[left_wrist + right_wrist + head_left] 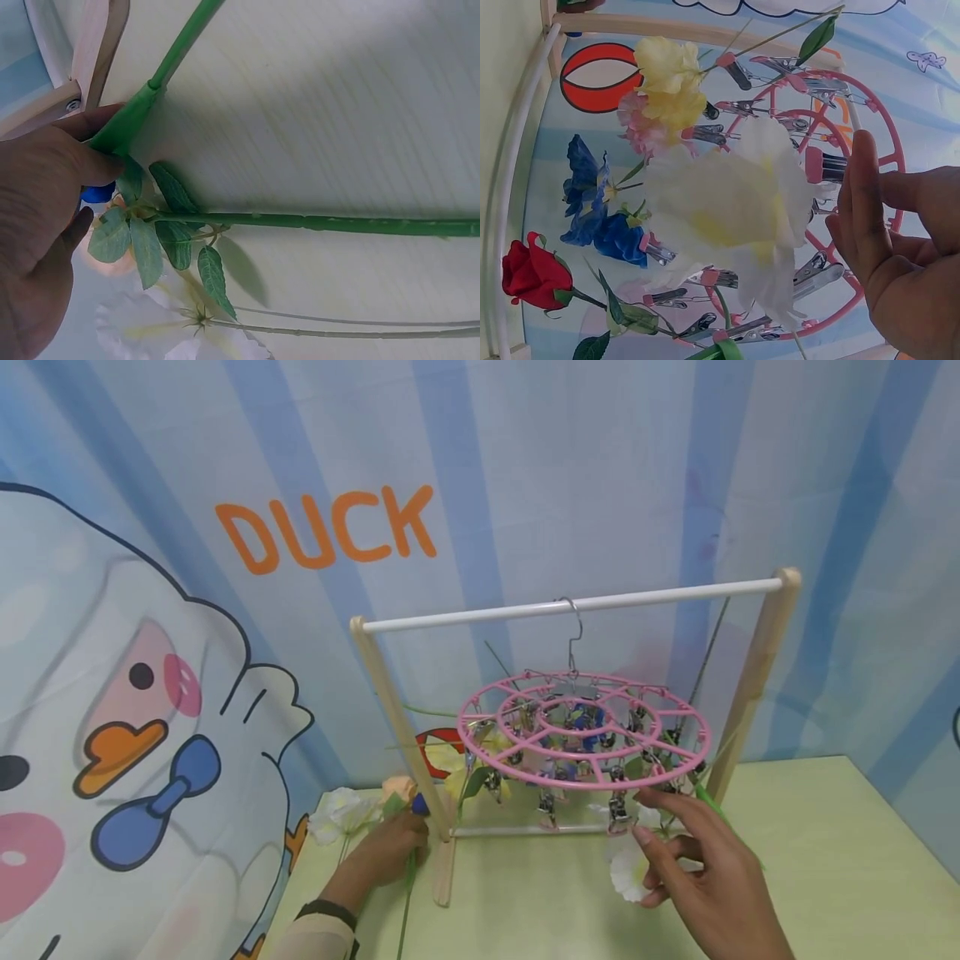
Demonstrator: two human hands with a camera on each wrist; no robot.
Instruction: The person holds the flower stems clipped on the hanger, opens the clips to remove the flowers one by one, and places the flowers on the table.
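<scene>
My left hand (pixel 396 847) lies on the table beside the rack's left foot and grips the green stem (pixel 178 52) of a blue flower (pixel 420 804) just under its head; in the left wrist view my left hand (pixel 52 217) half covers the blue petals (pixel 97 193). My right hand (pixel 678 872) reaches up under the front rim of the pink round clip hanger (pixel 585 777), fingers extended, beside a white flower (pixel 626 868). In the right wrist view that white flower (pixel 727 202) hangs in front of my right hand (pixel 889 240), whose fingers (pixel 864 187) hold nothing that I can see.
The hanger hooks on the white bar (pixel 570 604) of a wooden rack (pixel 390 710). Yellow (pixel 667 67), pink (pixel 641 127), blue (pixel 592 202) and red (pixel 529 270) flowers hang from its clips. White (pixel 341 810) and orange (pixel 397 789) flowers and a leafy stem (pixel 322 222) lie on the green table (pixel 825 860).
</scene>
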